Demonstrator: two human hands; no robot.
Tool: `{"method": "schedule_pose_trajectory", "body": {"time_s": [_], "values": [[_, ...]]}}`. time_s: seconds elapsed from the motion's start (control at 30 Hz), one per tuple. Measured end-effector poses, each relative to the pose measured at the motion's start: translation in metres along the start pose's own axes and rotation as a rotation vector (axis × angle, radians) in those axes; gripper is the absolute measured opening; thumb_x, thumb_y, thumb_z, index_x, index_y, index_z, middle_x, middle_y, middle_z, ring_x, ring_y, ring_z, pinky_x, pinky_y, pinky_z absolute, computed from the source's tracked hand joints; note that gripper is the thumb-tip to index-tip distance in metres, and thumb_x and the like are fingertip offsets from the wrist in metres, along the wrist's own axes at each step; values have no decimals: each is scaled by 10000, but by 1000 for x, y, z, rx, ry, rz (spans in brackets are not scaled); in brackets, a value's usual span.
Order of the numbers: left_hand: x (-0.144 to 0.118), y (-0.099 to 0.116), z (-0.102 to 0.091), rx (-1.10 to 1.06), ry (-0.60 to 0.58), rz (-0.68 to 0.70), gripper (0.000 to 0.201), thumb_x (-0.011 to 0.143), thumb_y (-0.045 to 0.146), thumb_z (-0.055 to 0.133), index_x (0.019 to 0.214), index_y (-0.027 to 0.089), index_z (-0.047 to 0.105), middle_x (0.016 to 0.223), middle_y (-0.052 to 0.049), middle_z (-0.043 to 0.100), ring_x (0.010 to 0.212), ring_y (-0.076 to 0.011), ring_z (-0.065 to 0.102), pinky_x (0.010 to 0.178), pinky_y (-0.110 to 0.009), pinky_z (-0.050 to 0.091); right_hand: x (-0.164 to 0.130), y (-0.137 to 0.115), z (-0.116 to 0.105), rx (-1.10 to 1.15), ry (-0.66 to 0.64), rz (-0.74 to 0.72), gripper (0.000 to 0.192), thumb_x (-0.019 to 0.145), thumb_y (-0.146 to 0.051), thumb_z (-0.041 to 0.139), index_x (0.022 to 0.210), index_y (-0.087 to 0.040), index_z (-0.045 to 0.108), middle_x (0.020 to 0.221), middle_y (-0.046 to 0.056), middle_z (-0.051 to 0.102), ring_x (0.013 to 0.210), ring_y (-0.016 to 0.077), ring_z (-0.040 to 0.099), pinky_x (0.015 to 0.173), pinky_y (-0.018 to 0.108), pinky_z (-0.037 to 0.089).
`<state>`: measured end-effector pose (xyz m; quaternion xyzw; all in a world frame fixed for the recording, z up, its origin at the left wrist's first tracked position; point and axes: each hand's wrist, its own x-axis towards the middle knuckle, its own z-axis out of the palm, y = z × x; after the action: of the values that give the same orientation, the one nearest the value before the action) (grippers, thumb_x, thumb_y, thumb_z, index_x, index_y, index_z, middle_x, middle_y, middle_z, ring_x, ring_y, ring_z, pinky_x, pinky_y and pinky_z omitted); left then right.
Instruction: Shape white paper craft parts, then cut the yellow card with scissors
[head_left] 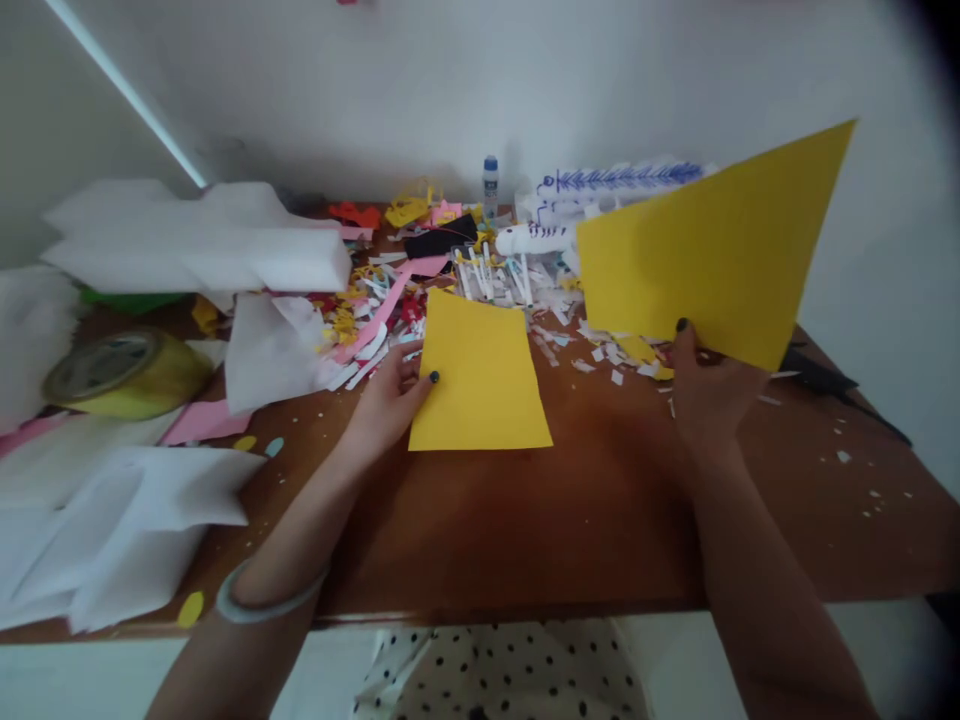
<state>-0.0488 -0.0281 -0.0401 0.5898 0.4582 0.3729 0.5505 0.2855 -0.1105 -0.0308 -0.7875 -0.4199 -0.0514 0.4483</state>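
Observation:
My left hand (394,392) pinches the left edge of a yellow sheet of paper (484,385), thumb on top and fingers behind it. That sheet is tilted up a little over the brown table, in front of me. Off to the right, my right hand (709,385) grips a larger yellow sheet (697,255) by its lower edge, with the thumb on the near face. This larger sheet stands raised and slanted, its right corner high. The fingers behind it are partly hidden.
Paper scraps (367,320), several white markers (487,275) and a glue bottle (490,188) lie or stand at the back. A roll of yellowish tape (127,375) and white folded paper (202,240) are on the left. Black scissors (825,375) appear at the right.

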Motion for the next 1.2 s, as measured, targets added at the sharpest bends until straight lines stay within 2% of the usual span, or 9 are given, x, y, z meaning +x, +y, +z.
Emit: {"method": "schedule_pose_trajectory", "body": {"time_s": [0.1, 0.23, 0.4, 0.6, 0.73, 0.83, 0.93, 1.07, 1.2], "values": [[-2, 0, 2, -31, -32, 19, 445, 787, 345, 634, 1190, 233, 481, 1026, -48, 667, 788, -151, 663, 682, -277, 553, -6, -6, 9, 110, -20, 44, 311, 862, -442, 496, 685, -192, 551, 625, 66, 650, 596, 215, 646, 697, 393, 530], [-2, -3, 2, -31, -41, 40, 366, 795, 317, 621, 1142, 236, 535, 1008, -32, 674, 847, -165, 665, 718, -284, 548, -16, -14, 23, 404, -143, 223, 318, 863, -502, 483, 747, -208, 522, 637, 64, 667, 524, 205, 640, 534, 349, 535], [-2, -5, 2, 29, -136, 48, 329, 809, 335, 601, 1114, 214, 589, 985, -39, 681, 906, -189, 653, 726, -280, 535, -28, -17, 38, 584, -433, 324, 213, 826, -444, 527, 849, -233, 511, 860, 82, 708, 840, 249, 699, 684, 359, 561], [-4, -9, 9, 150, -138, 69, 290, 782, 380, 632, 992, 181, 638, 889, -31, 671, 822, -177, 637, 699, -271, 522, -38, -26, 45, 679, -633, 328, 216, 799, -416, 519, 926, -241, 523, 1054, 72, 680, 1006, 213, 663, 853, 362, 547], [-6, -8, 17, -31, -33, 12, 252, 780, 380, 631, 928, 178, 604, 896, -24, 674, 774, -155, 634, 666, -260, 523, -39, -34, 46, 772, -824, 251, 332, 849, -450, 452, 1130, -283, 508, 1293, 62, 589, 1191, 199, 572, 878, 354, 541], [-8, -5, 21, -272, 123, -3, 288, 757, 370, 661, 944, 170, 571, 977, -52, 689, 810, -167, 660, 693, -278, 545, -40, -35, 44, 847, -973, 287, 442, 896, -531, 360, 1214, -259, 503, 1274, 95, 608, 1175, 216, 583, 875, 384, 540], [-9, -1, 23, -371, 206, -71, 374, 711, 347, 712, 998, 154, 569, 1029, -84, 697, 783, -180, 678, 648, -284, 567, -43, -33, 40, 880, -1150, 309, 508, 852, -571, 484, 1243, -249, 522, 1210, 105, 648, 1104, 243, 626, 885, 406, 531], [-14, -1, 27, -356, 105, -173, 384, 674, 318, 755, 974, 117, 622, 953, -99, 725, 743, -197, 695, 676, -311, 601, -51, -36, 40, 825, -1054, 265, 578, 757, -537, 652, 1263, -300, 503, 1182, 69, 659, 1011, 225, 661, 822, 358, 552], [-18, -4, 34, -299, -59, -205, 426, 695, 363, 754, 1010, 105, 626, 980, -127, 724, 784, -211, 710, 677, -292, 612, -53, -38, 43, 707, -917, 256, 444, 765, -471, 656, 1139, -252, 562, 1040, 51, 693, 811, 173, 681, 716, 303, 551]]}}
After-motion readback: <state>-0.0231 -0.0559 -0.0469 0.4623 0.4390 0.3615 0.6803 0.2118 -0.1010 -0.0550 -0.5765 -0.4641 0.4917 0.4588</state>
